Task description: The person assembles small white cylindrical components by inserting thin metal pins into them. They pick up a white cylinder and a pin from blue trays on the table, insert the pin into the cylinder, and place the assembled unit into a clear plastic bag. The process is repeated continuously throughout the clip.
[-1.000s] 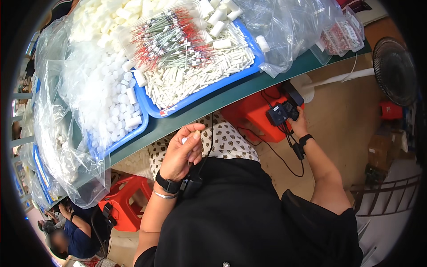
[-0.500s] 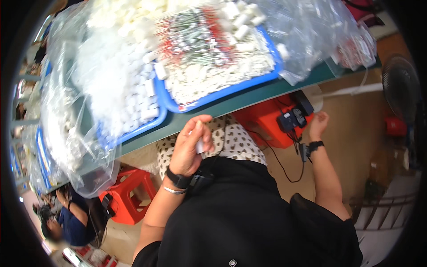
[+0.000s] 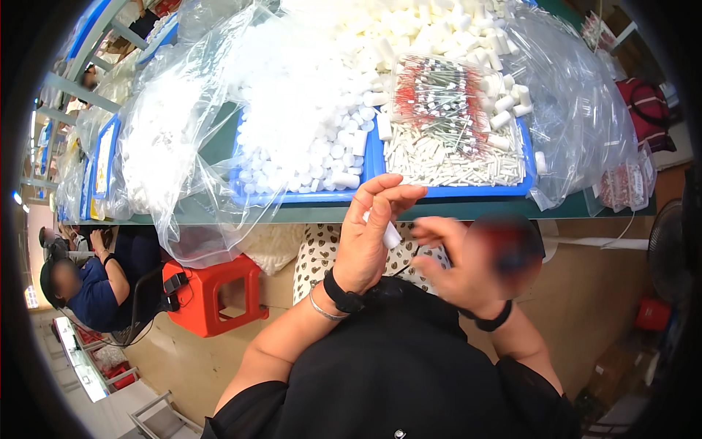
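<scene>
My left hand (image 3: 365, 238) is raised in front of the table's near edge. Its fingers are closed on a small white cylinder (image 3: 392, 235), whose lower end sticks out beside the thumb. Close by on the right, my right hand (image 3: 457, 260) is blurred by motion, its thumb apart from its fingers and nothing visible between them. Beyond the hands, a blue tray (image 3: 468, 192) holds thin white sticks (image 3: 439, 162), with a bundle of red-tipped wired parts (image 3: 439, 102) on top. White foam-like cylinders (image 3: 504, 110) lie around the bundle.
Another blue tray (image 3: 300, 197) holds round whitish pieces (image 3: 322, 154). Clear plastic bags (image 3: 585, 110) lie on the green table (image 3: 307, 214), one hanging over its edge. A red stool (image 3: 212, 293) stands at left, near another person (image 3: 99, 293). A fan (image 3: 667, 238) is at right.
My right hand has come in from the far right, beside the red stool, to next to my left hand. My view has turned, and the left hand still holds the white cylinder.
</scene>
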`<state>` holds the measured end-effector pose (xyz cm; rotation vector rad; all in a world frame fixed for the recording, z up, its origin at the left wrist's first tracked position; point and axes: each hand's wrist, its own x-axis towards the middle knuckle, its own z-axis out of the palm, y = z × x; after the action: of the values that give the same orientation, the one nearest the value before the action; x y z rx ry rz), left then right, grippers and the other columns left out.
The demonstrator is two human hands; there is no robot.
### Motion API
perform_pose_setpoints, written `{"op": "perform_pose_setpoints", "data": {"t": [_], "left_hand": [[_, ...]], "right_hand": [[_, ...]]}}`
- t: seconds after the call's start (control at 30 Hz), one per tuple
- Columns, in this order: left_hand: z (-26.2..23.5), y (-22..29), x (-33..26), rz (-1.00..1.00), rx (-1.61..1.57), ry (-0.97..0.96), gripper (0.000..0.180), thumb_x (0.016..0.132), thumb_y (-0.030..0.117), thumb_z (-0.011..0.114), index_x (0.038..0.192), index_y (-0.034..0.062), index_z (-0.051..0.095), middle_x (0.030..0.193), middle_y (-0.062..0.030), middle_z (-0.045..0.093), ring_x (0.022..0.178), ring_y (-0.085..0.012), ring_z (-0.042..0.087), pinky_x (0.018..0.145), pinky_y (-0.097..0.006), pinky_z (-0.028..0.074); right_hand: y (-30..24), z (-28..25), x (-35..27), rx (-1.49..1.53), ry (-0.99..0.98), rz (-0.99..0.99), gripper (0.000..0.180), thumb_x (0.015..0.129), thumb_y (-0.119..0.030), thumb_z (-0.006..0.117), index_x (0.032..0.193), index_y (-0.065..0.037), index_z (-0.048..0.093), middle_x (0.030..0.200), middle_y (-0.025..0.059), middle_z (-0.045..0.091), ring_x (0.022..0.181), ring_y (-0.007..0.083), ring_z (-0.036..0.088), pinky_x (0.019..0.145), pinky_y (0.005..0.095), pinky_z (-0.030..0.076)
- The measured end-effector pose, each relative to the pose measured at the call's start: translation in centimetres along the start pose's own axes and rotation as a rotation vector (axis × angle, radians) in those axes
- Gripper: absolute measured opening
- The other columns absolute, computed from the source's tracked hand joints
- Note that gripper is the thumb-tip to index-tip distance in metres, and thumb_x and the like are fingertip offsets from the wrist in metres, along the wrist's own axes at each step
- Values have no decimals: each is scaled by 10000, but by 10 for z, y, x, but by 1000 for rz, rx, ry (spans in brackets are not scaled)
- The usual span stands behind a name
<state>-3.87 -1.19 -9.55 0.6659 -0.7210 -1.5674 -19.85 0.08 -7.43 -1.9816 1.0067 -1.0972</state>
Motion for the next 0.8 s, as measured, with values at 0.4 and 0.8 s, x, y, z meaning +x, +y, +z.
{"op": "perform_pose_setpoints", "data": {"t": [0.4, 0.8], "left_hand": [[-23, 26, -15, -1, 167, 32, 463, 960, 271, 559, 1318, 15, 415, 1239, -134, 544, 1082, -181, 560, 910, -310, 469], [-54, 41, -13, -91, -25, 271, 206, 927, 142, 611, 1083, 10, 581, 820, -13, 577, 665, -69, 502, 583, -213, 406]], "right_hand": [[-6, 33, 42, 122, -89, 72, 203, 897, -67, 593, 1090, -7, 583, 923, 134, 622, 719, 246, 627, 631, 320, 499], [7, -12, 69, -143, 71, 172, 229, 887, -121, 619, 1090, -16, 593, 851, 131, 653, 694, 237, 647, 606, 324, 513]]}}
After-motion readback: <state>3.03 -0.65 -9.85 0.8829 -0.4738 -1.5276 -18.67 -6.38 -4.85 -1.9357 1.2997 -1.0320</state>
